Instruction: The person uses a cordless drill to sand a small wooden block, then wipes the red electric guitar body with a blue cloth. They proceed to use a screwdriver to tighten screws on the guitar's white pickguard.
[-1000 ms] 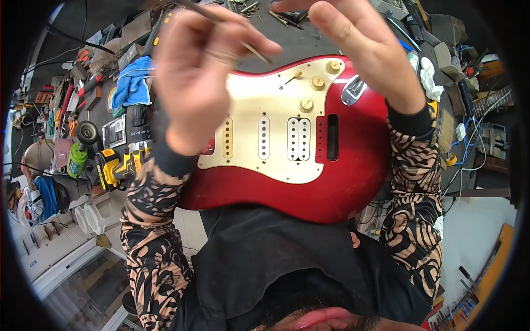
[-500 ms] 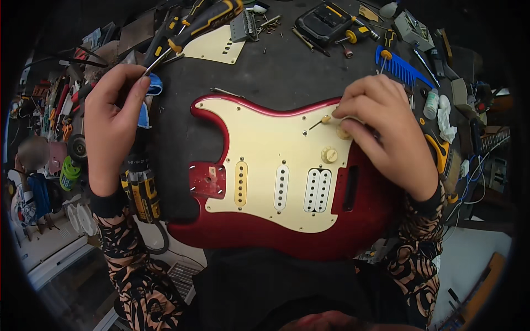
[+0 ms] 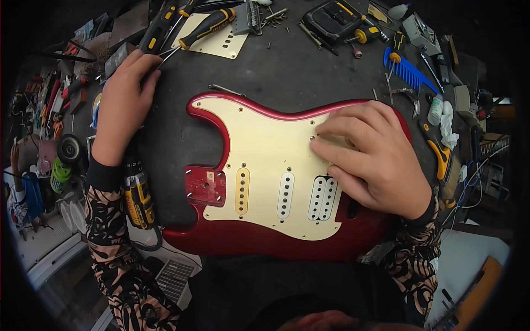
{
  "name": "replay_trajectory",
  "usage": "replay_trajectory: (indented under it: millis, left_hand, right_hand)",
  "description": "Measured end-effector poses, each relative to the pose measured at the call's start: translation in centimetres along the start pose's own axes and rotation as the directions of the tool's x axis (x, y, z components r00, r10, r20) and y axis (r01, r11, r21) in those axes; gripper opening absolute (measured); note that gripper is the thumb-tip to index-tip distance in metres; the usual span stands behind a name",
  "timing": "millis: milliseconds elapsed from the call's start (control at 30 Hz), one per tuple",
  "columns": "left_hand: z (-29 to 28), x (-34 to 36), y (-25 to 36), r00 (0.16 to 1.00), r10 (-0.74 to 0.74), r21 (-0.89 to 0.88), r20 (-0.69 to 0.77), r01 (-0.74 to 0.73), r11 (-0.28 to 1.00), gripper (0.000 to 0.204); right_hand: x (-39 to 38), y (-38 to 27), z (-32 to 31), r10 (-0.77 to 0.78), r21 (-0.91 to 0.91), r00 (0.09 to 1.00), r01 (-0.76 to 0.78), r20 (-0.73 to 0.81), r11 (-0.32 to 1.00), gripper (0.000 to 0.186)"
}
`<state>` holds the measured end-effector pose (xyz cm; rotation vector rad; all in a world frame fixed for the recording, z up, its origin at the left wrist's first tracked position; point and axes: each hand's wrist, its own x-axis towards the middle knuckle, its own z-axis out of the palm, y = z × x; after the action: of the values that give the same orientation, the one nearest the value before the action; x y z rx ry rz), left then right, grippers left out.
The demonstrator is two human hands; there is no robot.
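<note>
A dark red electric guitar body lies across my front, with a cream pickguard on it. Three pickups show: a cream single-coil, a white single-coil and a white humbucker. My right hand rests over the upper right of the pickguard, fingers apart, two fingertips beside a small screw; it hides the control knobs. Beyond the body's left horn, my left hand pinches the shaft of a black and yellow screwdriver, whose handle is over a cream cover plate.
A cordless drill stands left of the body. At the back are a metal bridge, loose screws and a battery charger. To the right lie a blue comb, a small bottle and yellow-handled pliers.
My left hand has moved away from me, lowering the screwdriver toward the tabletop. My right hand has shifted left and nearer, from the cream switch tip to over the pickguard, covering the knobs.
</note>
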<state>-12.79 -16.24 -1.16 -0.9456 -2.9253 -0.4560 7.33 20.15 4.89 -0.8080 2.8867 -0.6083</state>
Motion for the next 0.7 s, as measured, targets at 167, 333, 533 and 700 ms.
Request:
replay_trajectory:
  millis: [167, 333, 533, 700]
  left_hand:
    - [0.0, -0.1, -0.1, 0.998, 0.059, 0.05, -0.015, -0.058, 0.997, 0.025]
    - [-1.2, -2.2, -0.2, 0.974, 0.108, 0.101, -0.197, -0.089, 0.991, 0.031]
    - [-4.6, -5.2, -3.2, 0.996, -0.005, 0.117, -0.085, 0.015, 0.993, 0.039]
    - [-4.6, -6.8, -8.3, 0.995, -0.091, 0.185, -0.03, 0.095, 0.978, 0.033]
  right_hand:
    - [0.4, -1.0, 0.7, 0.039, -0.093, 0.998, -0.043, -0.044, 0.995, 0.044]
    - [0.0, -1.2, -0.8, -0.001, -0.002, 1.0, 0.001, 0.007, 1.0, 0.034]
    - [-0.6, 0.0, 0.2, 0.061, 0.094, 0.987, -0.048, -0.149, 0.994, 0.024]
    - [-0.4, 1.0, -0.2, 0.13, 0.011, 0.976, -0.13, -0.177, 0.991, 0.023]
